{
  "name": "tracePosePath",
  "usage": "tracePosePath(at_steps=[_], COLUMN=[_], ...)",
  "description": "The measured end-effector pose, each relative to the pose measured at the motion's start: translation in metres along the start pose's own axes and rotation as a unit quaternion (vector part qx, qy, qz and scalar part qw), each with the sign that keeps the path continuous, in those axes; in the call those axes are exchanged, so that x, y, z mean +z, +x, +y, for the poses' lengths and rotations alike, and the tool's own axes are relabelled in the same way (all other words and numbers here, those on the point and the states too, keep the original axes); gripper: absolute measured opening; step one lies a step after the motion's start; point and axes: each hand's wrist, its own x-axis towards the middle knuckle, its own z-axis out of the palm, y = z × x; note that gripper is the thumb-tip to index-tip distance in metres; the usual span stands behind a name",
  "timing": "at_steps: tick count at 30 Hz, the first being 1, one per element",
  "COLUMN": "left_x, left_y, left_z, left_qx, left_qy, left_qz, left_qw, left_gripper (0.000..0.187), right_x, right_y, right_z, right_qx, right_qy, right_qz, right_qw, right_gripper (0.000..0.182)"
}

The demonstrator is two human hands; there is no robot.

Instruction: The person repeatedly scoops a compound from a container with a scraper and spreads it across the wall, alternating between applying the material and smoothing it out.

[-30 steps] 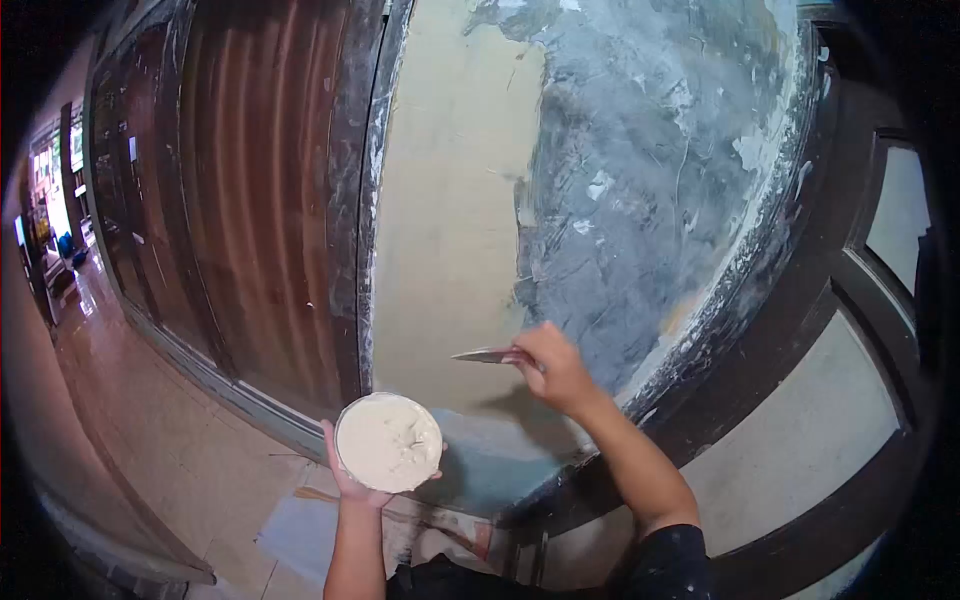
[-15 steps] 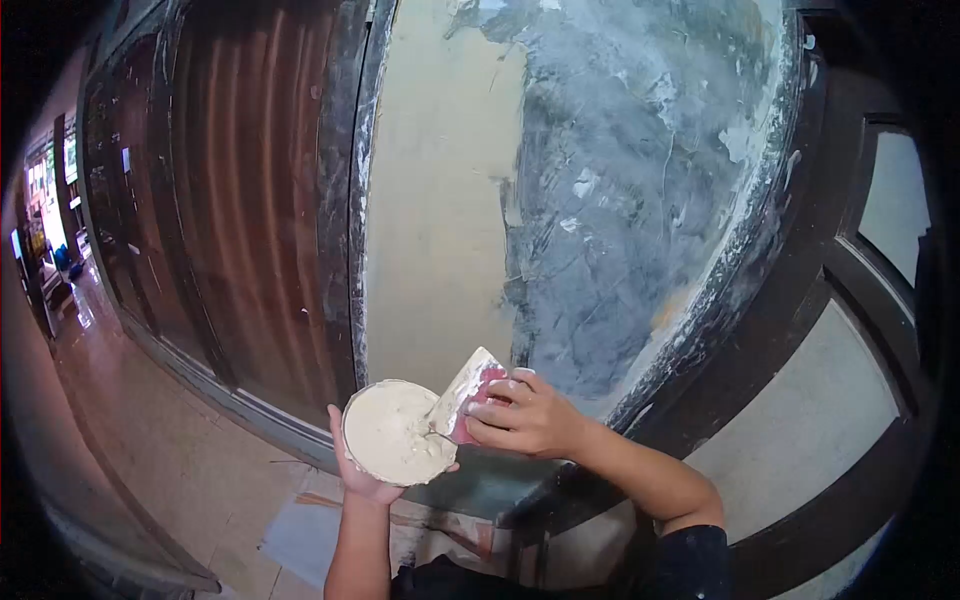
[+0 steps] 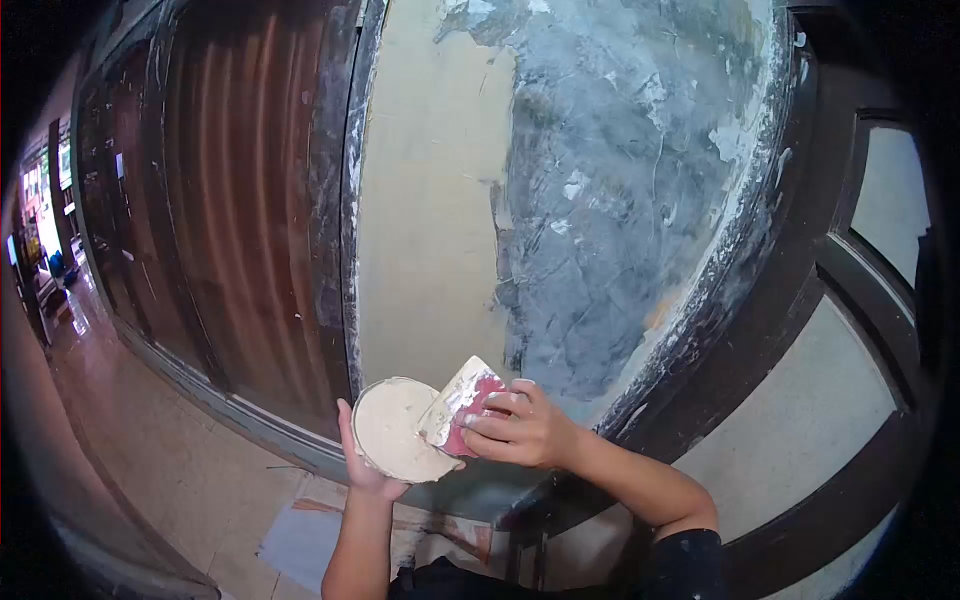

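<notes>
My left hand (image 3: 370,472) is closed around the underside of a round bowl (image 3: 362,460), with the thumb up along its left side and fingertips showing at the right. Smooth cream-coloured putty (image 3: 393,425) fills the bowl almost to the rim. In my right hand (image 3: 528,430) is a broad putty scraper (image 3: 470,398), pink-red at the grip and smeared with pale putty. Its lower left edge lies over the right part of the bowl, against the putty. White smears mark the fingers of that hand.
Ahead stands a wall, its left strip coated in cream putty (image 3: 425,220), its right part bare grey-blue (image 3: 610,210). A dark-framed panel (image 3: 250,220) is at left, a dark panelled door (image 3: 800,400) at right. A white sheet (image 3: 300,540) lies on the tiled floor.
The scraper has shifted slightly down and left, further over the bowl. The putty surface looks smoother, and a thin dark line seen near the scraper's edge no longer shows. The bowl has moved slightly right.
</notes>
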Motion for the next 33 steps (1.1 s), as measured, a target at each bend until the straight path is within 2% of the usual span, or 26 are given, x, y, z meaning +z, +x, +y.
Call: tracePosePath(at_steps=[1, 5, 6, 9, 12, 13, 15, 16, 18, 23, 26, 29, 31, 33], left_x=[0.001, 0.005, -0.001, -0.009, -0.012, -0.016, -0.024, -0.028, -0.035, -0.033, -0.040, -0.044, -0.049, -0.053], left_y=[0.001, 0.005, 0.011, 0.014, 0.015, 0.015, 0.014, 0.013, 0.014, 0.012, 0.013, 0.012, 0.010, 0.009], left_z=[-0.003, -0.008, -0.009, -0.014, -0.014, -0.014, -0.014, -0.014, -0.013, -0.007, -0.001, 0.006, 0.009, 0.012], left_qx=[0.013, -0.003, 0.003, -0.024, -0.058, -0.066, -0.068, -0.069, -0.067, -0.046, -0.043, -0.031, -0.006, -0.003], left_qy=[0.011, -0.018, -0.010, 0.019, -0.005, -0.014, -0.015, -0.016, -0.011, -0.014, -0.006, -0.002, 0.024, -0.008], left_qz=[0.016, -0.031, 0.004, -0.027, -0.056, -0.060, -0.056, -0.051, -0.052, -0.039, -0.055, -0.036, -0.037, -0.016], left_qw=[1.000, 0.999, 1.000, 0.999, 0.997, 0.996, 0.996, 0.996, 0.996, 0.998, 0.998, 0.999, 0.999, 1.000], left_gripper=[0.096, 0.093, 0.094, 0.097, 0.101, 0.101, 0.101, 0.100, 0.100, 0.100, 0.100, 0.100, 0.100, 0.101], right_x=[0.000, 0.007, 0.008, 0.003, -0.002, -0.003, -0.002, 0.003, 0.021, 0.078, 0.105, 0.096, 0.084, 0.087], right_y=[-0.001, -0.008, -0.010, -0.009, -0.009, -0.009, -0.010, -0.013, -0.022, -0.055, -0.061, -0.055, -0.051, -0.055], right_z=[0.000, 0.000, 0.001, 0.006, 0.022, 0.032, 0.053, 0.061, 0.078, 0.095, 0.094, 0.110, 0.118, 0.114], right_qx=[0.002, 0.015, 0.033, 0.072, 0.188, 0.188, 0.322, 0.322, 0.409, 0.428, 0.377, 0.398, 0.398, 0.376], right_qy=[-0.001, 0.043, 0.057, 0.087, 0.062, 0.061, 0.040, 0.040, 0.014, -0.014, -0.103, -0.149, -0.152, -0.130], right_qz=[-0.001, 0.008, 0.008, 0.017, 0.020, 0.021, 0.064, 0.064, 0.081, 0.029, -0.019, 0.012, 0.080, 0.083], right_qw=[1.000, 0.999, 0.998, 0.994, 0.980, 0.980, 0.944, 0.944, 0.909, 0.903, 0.920, 0.905, 0.901, 0.914], right_gripper=[0.027, 0.029, 0.030, 0.035, 0.028, 0.028, 0.025, 0.025, 0.018, 0.023, 0.025, 0.023, 0.025, 0.028])
